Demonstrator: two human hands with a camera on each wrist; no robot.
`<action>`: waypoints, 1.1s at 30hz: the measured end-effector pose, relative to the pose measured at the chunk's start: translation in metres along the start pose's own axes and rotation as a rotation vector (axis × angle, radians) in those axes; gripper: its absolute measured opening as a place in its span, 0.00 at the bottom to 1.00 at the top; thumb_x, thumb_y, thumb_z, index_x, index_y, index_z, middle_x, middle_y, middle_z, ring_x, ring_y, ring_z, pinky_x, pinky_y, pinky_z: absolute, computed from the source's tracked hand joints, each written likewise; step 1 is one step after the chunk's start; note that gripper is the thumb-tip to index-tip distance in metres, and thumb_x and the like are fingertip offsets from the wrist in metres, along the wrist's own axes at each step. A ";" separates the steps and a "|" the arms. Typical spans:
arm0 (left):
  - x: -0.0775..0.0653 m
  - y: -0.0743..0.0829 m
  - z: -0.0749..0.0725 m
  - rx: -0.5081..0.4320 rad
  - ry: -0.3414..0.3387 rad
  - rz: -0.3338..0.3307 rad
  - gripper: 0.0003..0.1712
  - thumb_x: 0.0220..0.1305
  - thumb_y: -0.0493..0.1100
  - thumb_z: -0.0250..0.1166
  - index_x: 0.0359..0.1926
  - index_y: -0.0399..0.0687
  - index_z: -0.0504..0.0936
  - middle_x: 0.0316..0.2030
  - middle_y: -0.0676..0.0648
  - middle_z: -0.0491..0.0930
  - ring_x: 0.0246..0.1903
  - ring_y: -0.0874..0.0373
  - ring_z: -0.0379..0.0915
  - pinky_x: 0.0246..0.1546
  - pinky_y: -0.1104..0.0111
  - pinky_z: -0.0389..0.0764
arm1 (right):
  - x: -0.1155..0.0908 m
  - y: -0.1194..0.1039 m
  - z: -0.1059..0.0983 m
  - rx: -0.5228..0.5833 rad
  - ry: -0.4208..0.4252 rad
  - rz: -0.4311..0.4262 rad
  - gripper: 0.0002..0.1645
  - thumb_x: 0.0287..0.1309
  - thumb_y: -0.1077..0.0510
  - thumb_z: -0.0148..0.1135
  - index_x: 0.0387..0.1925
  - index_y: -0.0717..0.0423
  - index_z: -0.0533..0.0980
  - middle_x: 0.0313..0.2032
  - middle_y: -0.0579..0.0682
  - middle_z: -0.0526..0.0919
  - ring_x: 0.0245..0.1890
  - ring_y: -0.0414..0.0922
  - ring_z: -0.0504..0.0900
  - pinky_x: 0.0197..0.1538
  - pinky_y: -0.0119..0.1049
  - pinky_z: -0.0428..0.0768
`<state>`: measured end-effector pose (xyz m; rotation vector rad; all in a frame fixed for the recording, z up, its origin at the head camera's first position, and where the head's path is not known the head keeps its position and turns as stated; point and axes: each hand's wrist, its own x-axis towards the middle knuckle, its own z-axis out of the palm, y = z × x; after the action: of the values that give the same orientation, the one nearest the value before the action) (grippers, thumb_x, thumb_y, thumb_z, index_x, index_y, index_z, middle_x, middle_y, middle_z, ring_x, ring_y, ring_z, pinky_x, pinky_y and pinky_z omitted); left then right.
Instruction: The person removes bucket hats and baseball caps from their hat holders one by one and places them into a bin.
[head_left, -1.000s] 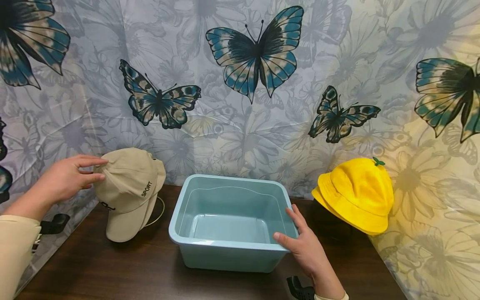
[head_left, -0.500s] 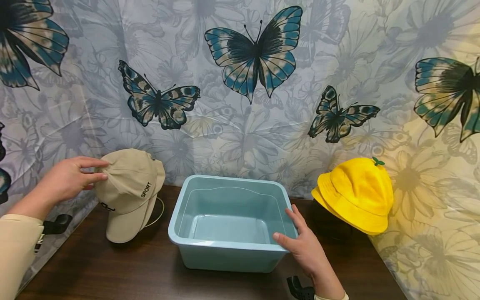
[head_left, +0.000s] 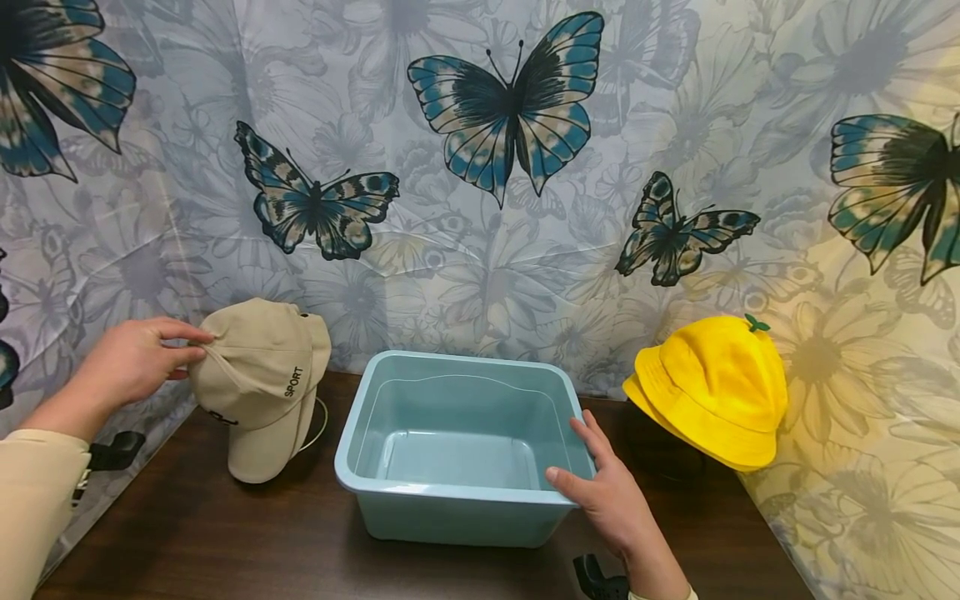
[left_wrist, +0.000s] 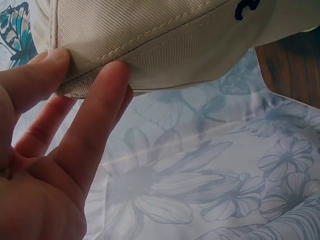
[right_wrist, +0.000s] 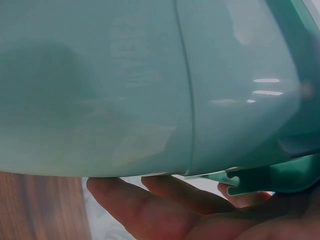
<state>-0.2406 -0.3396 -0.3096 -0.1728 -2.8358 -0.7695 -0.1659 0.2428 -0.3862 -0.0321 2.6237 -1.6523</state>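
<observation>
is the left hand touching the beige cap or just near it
Touching. The left wrist view shows it: the left hand has its fingertips pressed on the beige cap, with no gap between.

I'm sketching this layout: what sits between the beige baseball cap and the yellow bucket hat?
In the head view, a light blue tub stands between them on the dark table, with the right hand at its rim.

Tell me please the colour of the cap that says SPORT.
The cap is beige with dark lettering, seen best in the head view.
</observation>
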 end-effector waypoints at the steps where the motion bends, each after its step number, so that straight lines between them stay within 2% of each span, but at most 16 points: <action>1: 0.000 0.000 0.000 -0.001 0.004 -0.001 0.20 0.72 0.43 0.62 0.56 0.30 0.80 0.58 0.22 0.69 0.32 0.45 0.85 0.32 0.52 0.82 | 0.000 0.000 0.000 0.000 0.000 0.002 0.54 0.57 0.44 0.72 0.77 0.51 0.54 0.79 0.46 0.37 0.74 0.63 0.42 0.63 0.65 0.63; 8: 0.000 0.001 0.000 -0.018 0.038 -0.005 0.18 0.72 0.41 0.61 0.54 0.30 0.81 0.56 0.22 0.71 0.30 0.47 0.85 0.29 0.57 0.83 | 0.001 0.002 0.000 0.011 0.001 0.010 0.55 0.56 0.44 0.72 0.77 0.51 0.54 0.79 0.46 0.37 0.74 0.63 0.42 0.63 0.66 0.63; 14: 0.000 0.003 -0.004 0.021 0.060 0.004 0.17 0.71 0.41 0.63 0.53 0.32 0.83 0.54 0.23 0.74 0.26 0.52 0.84 0.25 0.61 0.81 | 0.001 0.002 0.000 0.012 -0.001 0.013 0.54 0.57 0.44 0.72 0.77 0.51 0.54 0.79 0.47 0.37 0.74 0.64 0.41 0.63 0.67 0.62; 22: 0.000 0.008 -0.011 0.008 0.053 -0.006 0.18 0.72 0.42 0.61 0.54 0.30 0.81 0.55 0.22 0.71 0.32 0.45 0.85 0.26 0.60 0.82 | 0.001 0.002 0.000 0.010 0.002 0.010 0.54 0.56 0.44 0.72 0.77 0.50 0.54 0.79 0.47 0.37 0.74 0.64 0.41 0.62 0.66 0.63; 26: 0.000 0.010 -0.012 0.008 0.080 0.009 0.17 0.71 0.39 0.61 0.52 0.28 0.82 0.53 0.23 0.73 0.31 0.45 0.85 0.25 0.62 0.82 | 0.001 0.003 0.000 0.013 0.000 0.002 0.54 0.56 0.44 0.72 0.77 0.51 0.54 0.79 0.47 0.37 0.74 0.64 0.42 0.62 0.66 0.64; 33: -0.001 0.015 -0.018 0.033 0.095 -0.012 0.17 0.71 0.39 0.61 0.53 0.29 0.82 0.55 0.23 0.72 0.32 0.42 0.84 0.28 0.55 0.83 | 0.001 0.002 0.000 0.021 -0.002 -0.003 0.54 0.57 0.44 0.72 0.77 0.51 0.54 0.79 0.47 0.37 0.74 0.64 0.42 0.62 0.66 0.63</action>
<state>-0.2344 -0.3355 -0.2871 -0.1117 -2.7606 -0.7137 -0.1670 0.2432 -0.3881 -0.0368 2.6059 -1.6796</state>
